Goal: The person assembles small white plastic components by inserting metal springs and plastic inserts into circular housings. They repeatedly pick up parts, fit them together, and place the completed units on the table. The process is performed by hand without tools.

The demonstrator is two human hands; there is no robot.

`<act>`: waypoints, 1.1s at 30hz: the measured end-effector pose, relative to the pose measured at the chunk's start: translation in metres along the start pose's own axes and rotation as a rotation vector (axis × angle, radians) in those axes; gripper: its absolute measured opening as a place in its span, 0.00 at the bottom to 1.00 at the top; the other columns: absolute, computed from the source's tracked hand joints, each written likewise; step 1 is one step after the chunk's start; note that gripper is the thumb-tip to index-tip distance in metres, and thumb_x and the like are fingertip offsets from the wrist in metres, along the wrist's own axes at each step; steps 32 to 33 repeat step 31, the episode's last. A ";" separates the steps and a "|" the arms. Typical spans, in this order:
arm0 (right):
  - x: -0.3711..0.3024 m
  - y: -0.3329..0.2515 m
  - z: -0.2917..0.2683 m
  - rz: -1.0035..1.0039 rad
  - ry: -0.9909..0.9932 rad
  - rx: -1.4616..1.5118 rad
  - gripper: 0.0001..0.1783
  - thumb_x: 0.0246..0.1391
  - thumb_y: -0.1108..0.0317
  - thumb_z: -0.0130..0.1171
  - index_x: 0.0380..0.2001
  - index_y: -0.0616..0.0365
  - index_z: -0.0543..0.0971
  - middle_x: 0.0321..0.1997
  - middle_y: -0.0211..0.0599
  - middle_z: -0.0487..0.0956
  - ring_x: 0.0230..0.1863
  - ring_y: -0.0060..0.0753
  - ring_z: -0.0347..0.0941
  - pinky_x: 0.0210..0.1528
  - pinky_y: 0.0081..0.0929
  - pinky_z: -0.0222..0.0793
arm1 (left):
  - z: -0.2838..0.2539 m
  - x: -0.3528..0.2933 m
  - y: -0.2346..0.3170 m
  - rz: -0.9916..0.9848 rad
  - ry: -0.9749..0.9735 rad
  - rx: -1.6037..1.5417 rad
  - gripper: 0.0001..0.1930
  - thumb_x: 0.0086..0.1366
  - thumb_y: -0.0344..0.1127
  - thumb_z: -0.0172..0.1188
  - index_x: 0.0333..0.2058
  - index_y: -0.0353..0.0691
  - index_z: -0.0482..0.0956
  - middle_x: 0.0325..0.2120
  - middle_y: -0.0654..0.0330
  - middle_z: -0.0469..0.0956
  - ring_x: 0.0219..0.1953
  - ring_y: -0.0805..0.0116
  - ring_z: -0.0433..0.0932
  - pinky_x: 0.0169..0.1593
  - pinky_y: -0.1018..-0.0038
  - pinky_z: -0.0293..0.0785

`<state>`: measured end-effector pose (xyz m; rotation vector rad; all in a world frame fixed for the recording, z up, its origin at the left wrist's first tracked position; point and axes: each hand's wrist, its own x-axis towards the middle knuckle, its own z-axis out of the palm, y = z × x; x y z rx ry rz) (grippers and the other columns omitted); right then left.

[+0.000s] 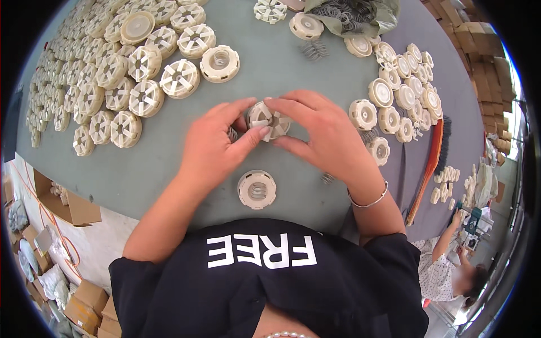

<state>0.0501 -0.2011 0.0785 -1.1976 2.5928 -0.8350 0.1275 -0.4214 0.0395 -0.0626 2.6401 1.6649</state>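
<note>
Between my two hands, over the middle of the table, is a round cream plastic part (276, 125) with flat spokes on its face. My left hand (217, 141) grips its left side, the thumb pressing on the spokes. The fingers and thumb of my right hand (318, 127) close round its right edge. A metal spring (232, 134) shows beside my left palm, partly hidden by the fingers. Nearer my body lies a round cream housing (247, 198) with a coil spring (258, 190) inside it. Another loose spring (327, 178) is by my right wrist.
Many spoked round parts (180, 79) crowd the table's left side. To the right sit several round cream caps (381, 93) and a red-handled brush (431, 160). A bag of springs (352, 16) lies at the far edge. A co-worker (451, 276) is at the lower right.
</note>
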 end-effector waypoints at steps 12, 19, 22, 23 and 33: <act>-0.006 0.002 0.018 -0.036 0.044 -0.089 0.35 0.51 0.62 0.76 0.63 0.57 0.80 0.57 0.40 0.81 0.62 0.46 0.76 0.62 0.43 0.76 | 0.006 -0.002 -0.007 0.240 0.041 0.230 0.33 0.61 0.41 0.76 0.65 0.44 0.80 0.49 0.57 0.80 0.48 0.56 0.81 0.51 0.63 0.78; -0.003 0.068 -0.062 0.159 0.154 -0.122 0.18 0.61 0.61 0.68 0.53 0.54 0.85 0.56 0.42 0.84 0.58 0.49 0.80 0.63 0.45 0.75 | -0.042 -0.019 -0.030 0.164 0.281 0.597 0.24 0.62 0.32 0.73 0.57 0.42 0.83 0.49 0.55 0.81 0.51 0.54 0.82 0.52 0.63 0.79; 0.009 0.106 -0.102 0.424 0.323 -0.288 0.13 0.61 0.63 0.66 0.47 0.55 0.87 0.52 0.43 0.85 0.54 0.48 0.81 0.60 0.44 0.77 | -0.052 -0.041 -0.013 0.059 0.320 0.418 0.20 0.62 0.28 0.72 0.54 0.40 0.85 0.43 0.57 0.81 0.43 0.61 0.82 0.45 0.68 0.78; 0.018 0.112 -0.117 0.440 0.381 -0.251 0.13 0.61 0.63 0.66 0.46 0.55 0.87 0.52 0.43 0.85 0.54 0.48 0.81 0.59 0.44 0.77 | -0.049 -0.048 -0.009 0.018 0.239 0.349 0.19 0.63 0.28 0.72 0.53 0.39 0.86 0.42 0.57 0.81 0.40 0.62 0.82 0.43 0.69 0.77; 0.147 0.077 -0.039 -0.058 0.212 -0.283 0.20 0.58 0.62 0.67 0.54 0.53 0.85 0.56 0.37 0.84 0.63 0.46 0.77 0.66 0.37 0.74 | -0.007 -0.032 -0.020 0.329 0.307 0.102 0.11 0.68 0.25 0.68 0.49 0.36 0.88 0.37 0.60 0.81 0.31 0.72 0.75 0.34 0.77 0.70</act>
